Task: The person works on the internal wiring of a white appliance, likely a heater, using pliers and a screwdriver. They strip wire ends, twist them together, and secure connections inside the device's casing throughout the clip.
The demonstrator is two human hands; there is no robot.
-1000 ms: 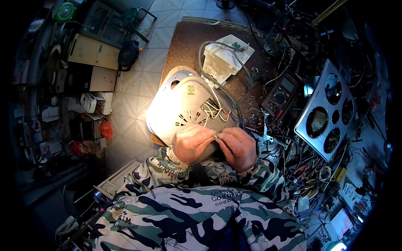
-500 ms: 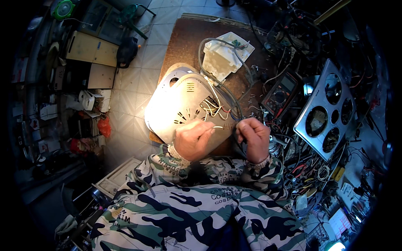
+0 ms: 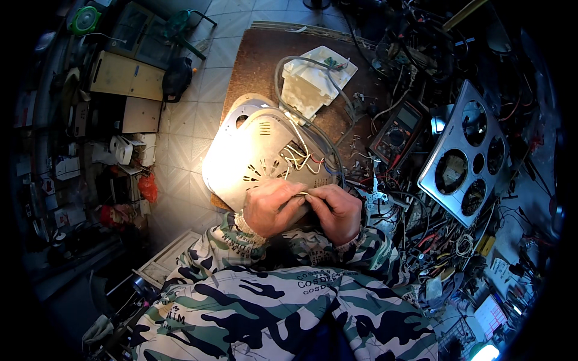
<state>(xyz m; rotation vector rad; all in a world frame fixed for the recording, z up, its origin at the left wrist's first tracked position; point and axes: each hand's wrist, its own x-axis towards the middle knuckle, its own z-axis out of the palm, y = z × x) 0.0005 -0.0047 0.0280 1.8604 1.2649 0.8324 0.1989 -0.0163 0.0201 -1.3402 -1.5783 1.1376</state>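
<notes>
My left hand (image 3: 271,207) and my right hand (image 3: 334,213) meet over the near edge of a pale appliance base (image 3: 235,162) with vent slots, both closed in pinches on a thin light wire (image 3: 303,194). Several white and coloured wires (image 3: 296,153) come out of an opening in the base. A second pale plate with a round hole (image 3: 229,117) lies under it. A grey cable (image 3: 337,150) curves down beside it from a white plastic housing (image 3: 316,78).
The wooden bench (image 3: 247,66) has a multimeter (image 3: 397,132) and a steel cooktop panel (image 3: 445,144) at the right, amid tangled cables and tools (image 3: 457,253). A tiled floor (image 3: 186,132), cabinets (image 3: 126,78) and a green stool (image 3: 186,27) are at the left.
Half a second ago my right hand was apart, to the right, with the wire's end showing from my left hand. It has moved back left, and both pinches now meet on the wire.
</notes>
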